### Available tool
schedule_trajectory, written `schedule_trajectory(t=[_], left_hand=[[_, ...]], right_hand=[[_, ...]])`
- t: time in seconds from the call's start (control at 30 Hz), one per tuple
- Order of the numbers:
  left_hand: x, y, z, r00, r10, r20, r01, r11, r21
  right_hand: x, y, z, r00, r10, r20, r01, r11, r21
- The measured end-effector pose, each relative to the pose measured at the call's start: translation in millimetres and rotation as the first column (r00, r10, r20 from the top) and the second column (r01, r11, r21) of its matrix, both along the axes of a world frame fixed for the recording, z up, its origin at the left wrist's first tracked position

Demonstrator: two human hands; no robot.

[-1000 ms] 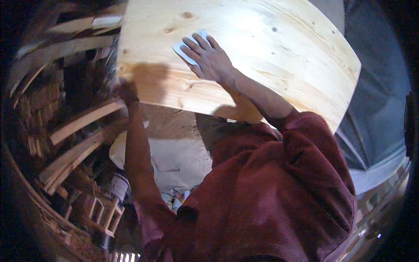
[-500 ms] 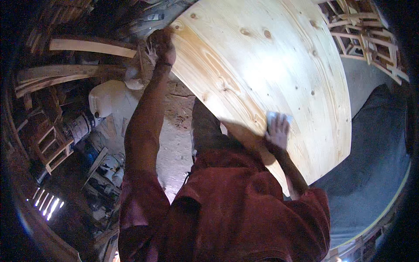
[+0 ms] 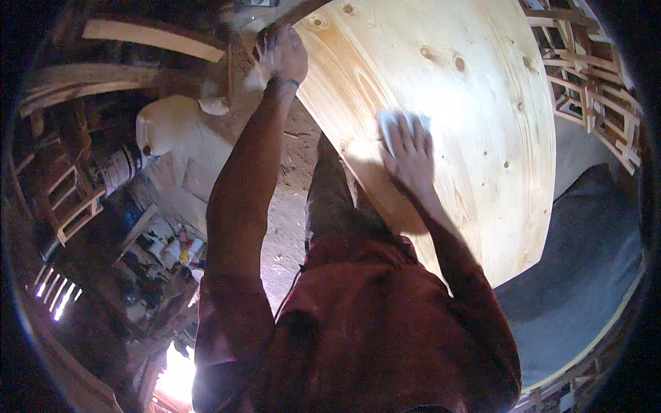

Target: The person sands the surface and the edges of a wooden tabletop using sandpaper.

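Note:
A large pale wooden panel (image 3: 482, 144) with knots and brownish grain lies in front of me, its curved look partly from the lens. My left hand (image 3: 285, 55) grips the panel's far left edge; the undersides of its fingers are hidden. Flat on the panel's surface, my right hand (image 3: 416, 162) presses a pale blue pad (image 3: 390, 129), which shows past the fingertips. Whether the pad is folded cloth or abrasive paper I cannot make out.
Dark grey sheeting (image 3: 578, 255) spreads to the right of the panel. Wooden frames (image 3: 599, 76) are stacked at the far right. Left of me are planks (image 3: 151, 40), a pale rounded container (image 3: 165, 127) and scattered clutter (image 3: 169, 244) on the floor.
My right hand has slid the pad forward and left, away from me across the panel. My left hand stays at the panel's edge, and the whole view has shifted a little.

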State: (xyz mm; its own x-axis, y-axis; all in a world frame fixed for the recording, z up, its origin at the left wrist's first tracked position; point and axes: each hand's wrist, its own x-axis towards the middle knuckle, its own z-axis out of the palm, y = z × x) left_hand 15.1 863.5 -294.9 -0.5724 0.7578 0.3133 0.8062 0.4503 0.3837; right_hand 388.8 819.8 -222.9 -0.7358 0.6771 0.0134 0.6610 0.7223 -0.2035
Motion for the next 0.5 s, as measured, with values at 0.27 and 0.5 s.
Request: schedule_trajectory(t=[0.27, 0.5], left_hand=[[16, 16, 18, 0.997, 0.033, -0.076, -0.029, 0.998, 0.053], [-47, -1, -43, 0.99, 0.132, 0.041, -0.098, 0.876, -0.472]], right_hand=[[-94, 71, 43, 0.994, 0.045, -0.097, -0.038, 0.997, 0.073], [12, 10, 58, 0.951, 0.136, 0.278, -0.111, 0.988, -0.103]])
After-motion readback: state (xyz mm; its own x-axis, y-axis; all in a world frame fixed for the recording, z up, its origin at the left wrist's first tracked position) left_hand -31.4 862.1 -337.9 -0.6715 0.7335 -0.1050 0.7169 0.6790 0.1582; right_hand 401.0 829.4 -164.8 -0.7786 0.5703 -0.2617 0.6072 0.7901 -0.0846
